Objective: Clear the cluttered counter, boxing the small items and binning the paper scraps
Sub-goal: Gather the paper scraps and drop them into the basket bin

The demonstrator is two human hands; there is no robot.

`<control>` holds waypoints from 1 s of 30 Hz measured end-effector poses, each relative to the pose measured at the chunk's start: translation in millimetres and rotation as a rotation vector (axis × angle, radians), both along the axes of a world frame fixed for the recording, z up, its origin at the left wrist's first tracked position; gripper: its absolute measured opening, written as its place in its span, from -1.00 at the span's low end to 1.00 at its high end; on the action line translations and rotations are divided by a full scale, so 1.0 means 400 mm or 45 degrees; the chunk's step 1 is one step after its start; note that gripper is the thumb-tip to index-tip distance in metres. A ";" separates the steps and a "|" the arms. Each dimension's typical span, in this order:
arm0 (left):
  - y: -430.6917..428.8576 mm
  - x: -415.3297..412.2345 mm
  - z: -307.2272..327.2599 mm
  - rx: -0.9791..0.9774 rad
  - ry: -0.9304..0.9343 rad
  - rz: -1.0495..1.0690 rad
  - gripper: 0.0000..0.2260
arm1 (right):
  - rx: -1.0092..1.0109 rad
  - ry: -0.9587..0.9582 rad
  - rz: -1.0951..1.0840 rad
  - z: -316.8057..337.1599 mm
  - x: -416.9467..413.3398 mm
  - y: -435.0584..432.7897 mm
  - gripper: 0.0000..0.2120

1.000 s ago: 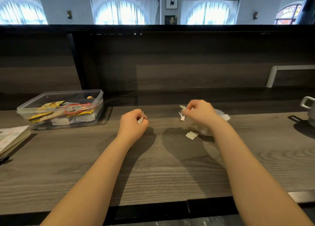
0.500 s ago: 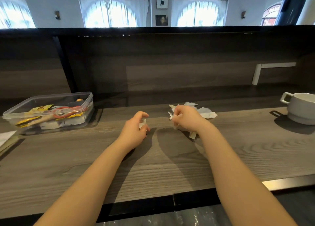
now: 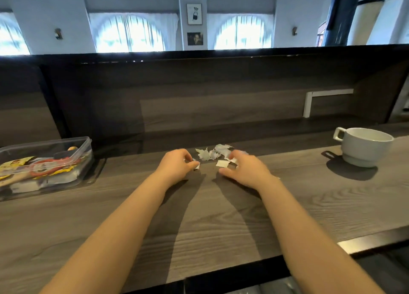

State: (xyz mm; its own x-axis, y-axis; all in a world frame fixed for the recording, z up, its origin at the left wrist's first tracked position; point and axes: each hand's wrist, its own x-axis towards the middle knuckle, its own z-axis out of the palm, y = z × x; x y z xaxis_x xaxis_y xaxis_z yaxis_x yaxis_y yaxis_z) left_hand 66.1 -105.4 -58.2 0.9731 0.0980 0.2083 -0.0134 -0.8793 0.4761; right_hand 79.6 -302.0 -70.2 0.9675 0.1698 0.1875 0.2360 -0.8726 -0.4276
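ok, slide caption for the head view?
Left hand pinches a paper scrap while right hand touches loose scraps on the counter.

Open counter (image 3: 210,216) between box (image 3: 44,167), cup (image 3: 365,147)

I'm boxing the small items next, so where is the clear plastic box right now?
In the head view, the clear plastic box sits far left on the counter, near the back panel, well left of the left hand.

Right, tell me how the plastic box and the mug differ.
The plastic box is clear and rectangular; the mug is opaque, pale and round. The box holds packets; the mug's contents can't be seen. Both rest on the counter.
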 end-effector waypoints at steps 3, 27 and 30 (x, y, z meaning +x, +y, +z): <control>-0.019 0.041 -0.001 0.087 0.071 0.020 -0.57 | -0.099 -0.019 0.091 -0.016 0.019 0.006 -0.41; 0.006 -0.053 -0.012 -0.456 -0.206 0.151 -0.83 | 0.454 -0.325 0.012 -0.001 0.000 0.037 -0.66; 0.031 -0.109 -0.001 -0.537 -0.271 0.202 -0.78 | 0.502 -0.314 0.029 0.038 -0.035 0.065 -0.67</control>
